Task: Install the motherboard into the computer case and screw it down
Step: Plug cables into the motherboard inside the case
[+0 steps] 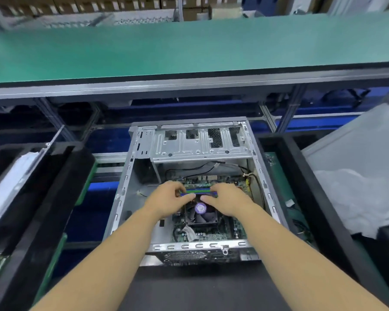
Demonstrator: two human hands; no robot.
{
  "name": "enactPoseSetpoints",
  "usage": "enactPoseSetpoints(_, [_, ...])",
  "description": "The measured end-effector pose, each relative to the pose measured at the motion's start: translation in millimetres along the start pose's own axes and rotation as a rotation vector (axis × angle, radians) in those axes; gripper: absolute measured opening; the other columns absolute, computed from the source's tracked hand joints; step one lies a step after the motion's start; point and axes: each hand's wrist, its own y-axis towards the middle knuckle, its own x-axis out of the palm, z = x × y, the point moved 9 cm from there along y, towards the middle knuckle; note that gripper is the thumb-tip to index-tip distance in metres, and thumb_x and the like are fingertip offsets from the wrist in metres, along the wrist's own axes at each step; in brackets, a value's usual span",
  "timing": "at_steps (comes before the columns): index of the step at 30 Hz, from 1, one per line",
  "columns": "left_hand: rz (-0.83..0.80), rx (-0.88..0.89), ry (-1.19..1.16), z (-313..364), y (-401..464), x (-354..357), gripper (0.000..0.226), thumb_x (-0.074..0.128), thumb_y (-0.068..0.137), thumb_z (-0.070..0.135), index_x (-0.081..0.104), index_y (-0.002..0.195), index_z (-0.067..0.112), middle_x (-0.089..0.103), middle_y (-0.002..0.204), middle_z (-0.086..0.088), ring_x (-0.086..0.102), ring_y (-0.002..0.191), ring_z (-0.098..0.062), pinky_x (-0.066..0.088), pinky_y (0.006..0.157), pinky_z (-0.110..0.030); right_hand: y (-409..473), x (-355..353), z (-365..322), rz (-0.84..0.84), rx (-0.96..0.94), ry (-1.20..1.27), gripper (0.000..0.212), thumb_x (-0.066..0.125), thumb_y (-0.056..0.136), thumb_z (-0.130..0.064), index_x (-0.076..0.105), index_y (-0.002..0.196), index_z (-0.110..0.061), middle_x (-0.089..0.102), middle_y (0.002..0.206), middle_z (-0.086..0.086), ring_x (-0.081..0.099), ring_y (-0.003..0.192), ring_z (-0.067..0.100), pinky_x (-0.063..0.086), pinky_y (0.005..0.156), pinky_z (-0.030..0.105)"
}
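Note:
An open silver computer case (124,189) lies on its side in front of me. The green motherboard (213,234) sits inside it, with a black CPU fan (201,217) bearing a purple sticker at its middle. My left hand (169,199) and my right hand (228,200) reach in side by side just above the fan. Both grip the board near the coloured memory slots (199,191), fingers curled over the far side and thumbs pointing at each other. Whether the board rests fully on the case floor cannot be told.
A silver drive cage (200,142) spans the far end of the case. Black foam trays (54,198) flank the case on the left and right (305,187). A grey panel with white wrapping (364,176) lies at the right. A green conveyor belt (189,48) runs across behind.

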Motion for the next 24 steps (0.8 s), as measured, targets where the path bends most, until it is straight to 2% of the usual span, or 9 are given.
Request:
enactPoseSetpoints(3, [0.056,0.066,0.094,30.4,4.8,-3.6,0.029,0.051,0.094,0.054,0.066,0.093,0.029,0.063,0.097,0.008,0.059,0.090,-0.014,0.053,0.082,-0.039,-2.3,-10.1,-9.4,0.042,-0.048,0.006,0.051,0.055,0.097,-0.057,0.062,0.132,-0.020,0.066,0.128,0.005,0.062,0.109,0.026,0.054,0.091,0.041])
enactPoseSetpoints(6, [-0.037,0.060,0.246,41.8,5.9,18.2,0.028,0.046,0.099,0.044,0.065,0.106,0.025,0.066,0.108,0.000,0.056,0.103,-0.025,0.047,0.082,-0.037,-5.3,1.6,-7.8,-0.029,-0.032,-0.067,0.042,0.049,0.102,-0.050,0.064,0.123,-0.017,0.067,0.121,0.008,0.062,0.106,0.030,0.054,0.091,0.043])
enactPoseSetpoints(8, [-0.084,0.067,0.332,43.5,2.4,31.1,0.028,0.044,0.102,0.042,0.063,0.110,0.022,0.065,0.113,-0.004,0.049,0.110,-0.032,0.037,0.082,-0.037,-6.3,5.1,-1.9,-0.042,0.003,-0.048,0.035,0.050,0.103,-0.041,0.064,0.123,-0.017,0.067,0.120,0.009,0.063,0.104,0.031,0.055,0.091,0.044])
enactPoseSetpoints(10, [-0.080,0.046,0.295,44.9,0.0,28.9,0.027,0.051,0.100,0.040,0.061,0.119,0.024,0.060,0.121,-0.004,0.048,0.116,-0.031,0.040,0.087,-0.039,-4.8,5.4,1.2,-0.077,0.038,0.039,0.029,0.056,0.099,-0.025,0.065,0.125,-0.015,0.067,0.118,0.011,0.063,0.099,0.030,0.055,0.087,0.038])
enactPoseSetpoints(13, [-0.020,0.060,0.212,57.4,-5.3,12.6,0.035,0.057,0.090,0.025,0.058,0.125,0.028,0.054,0.124,-0.002,0.048,0.118,-0.026,0.046,0.093,-0.043,-16.6,5.1,-10.5,-0.224,0.068,0.175,0.049,0.062,0.079,-0.017,0.059,0.128,-0.014,0.063,0.095,0.010,0.057,0.075,0.023,0.047,0.062,0.027])
enactPoseSetpoints(14, [0.031,0.063,0.193,60.3,-9.1,5.0,0.037,0.055,0.088,0.022,0.059,0.124,0.028,0.054,0.124,-0.001,0.048,0.117,-0.026,0.047,0.093,-0.045,-21.2,2.2,-17.4,-0.230,0.062,0.174,0.064,0.062,0.072,-0.023,0.055,0.135,-0.015,0.062,0.097,0.009,0.057,0.079,0.023,0.047,0.065,0.028])
enactPoseSetpoints(17, [0.149,0.085,0.181,67.2,-24.3,-10.5,0.033,0.049,0.091,0.022,0.060,0.122,0.027,0.058,0.123,0.000,0.053,0.113,-0.025,0.050,0.087,-0.043,-33.9,-16.0,-34.3,-0.063,0.060,0.007,0.075,0.061,0.066,-0.034,0.053,0.140,-0.023,0.061,0.126,0.013,0.056,0.115,0.037,0.052,0.095,0.044])
enactPoseSetpoints(20, [0.180,0.142,0.268,65.2,-42.5,-18.0,0.032,0.048,0.093,0.024,0.060,0.123,0.025,0.061,0.119,-0.004,0.057,0.107,-0.028,0.049,0.081,-0.041,-48.9,-21.0,-63.0,0.113,0.013,-0.036,0.040,0.062,0.082,-0.019,0.066,0.121,-0.022,0.068,0.113,0.009,0.062,0.104,0.034,0.056,0.086,0.044])
enactPoseSetpoints(24, [0.376,0.193,0.411,46.2,-84.3,-48.5,0.019,0.047,0.093,0.021,0.060,0.106,0.016,0.064,0.105,-0.008,0.058,0.098,-0.032,0.034,0.067,-0.037,-75.1,0.7,-108.3,0.263,-0.043,-0.114,0.020,0.052,0.091,-0.019,0.067,0.104,-0.016,0.066,0.097,0.008,0.062,0.090,0.034,0.056,0.078,0.044])
